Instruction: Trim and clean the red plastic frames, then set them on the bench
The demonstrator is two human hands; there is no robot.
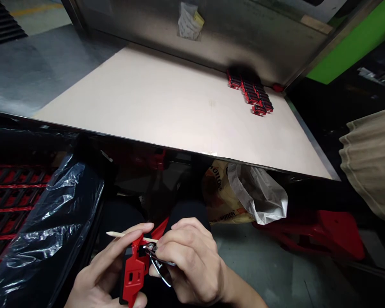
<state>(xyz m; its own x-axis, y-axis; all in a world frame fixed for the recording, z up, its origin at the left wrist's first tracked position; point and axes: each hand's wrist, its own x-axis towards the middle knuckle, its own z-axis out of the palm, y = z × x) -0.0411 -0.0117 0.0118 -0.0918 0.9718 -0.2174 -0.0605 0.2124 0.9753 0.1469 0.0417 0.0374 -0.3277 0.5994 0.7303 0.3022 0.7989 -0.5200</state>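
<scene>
Here we are, low in the head view, and the left hand [99, 273] has a closed grip on a red-and-black plastic part [133, 273], pinned upright between thumb and fingers, well below the near edge of the tabletop [147, 98]! A thin wooden stick [125, 234] pokes out to the left across those fingers (which hand really has it, I can't call from here). Right alongside, touching the part, comes the right hand [192, 261], its grip closed on a small metal tool [158, 267] with dark looped handles, tip right at the red part's top edge. Over to the left of the action, a black plastic bag [48, 231] is draped across a tray [9, 201] of red parts in rows. Under the tabletop sit a yellow printed bag [218, 201] and a white plastic bag [256, 192], and on the floor to the right, a red stool [311, 233]. Up on the pale tabletop, a tight cluster of red-and-black parts [250, 96] sits at the far right, near a metal back panel [244, 42] with a paper [189, 21] stuck on it. At the right edge, a beige cloth [372, 162] hangs into view.
</scene>
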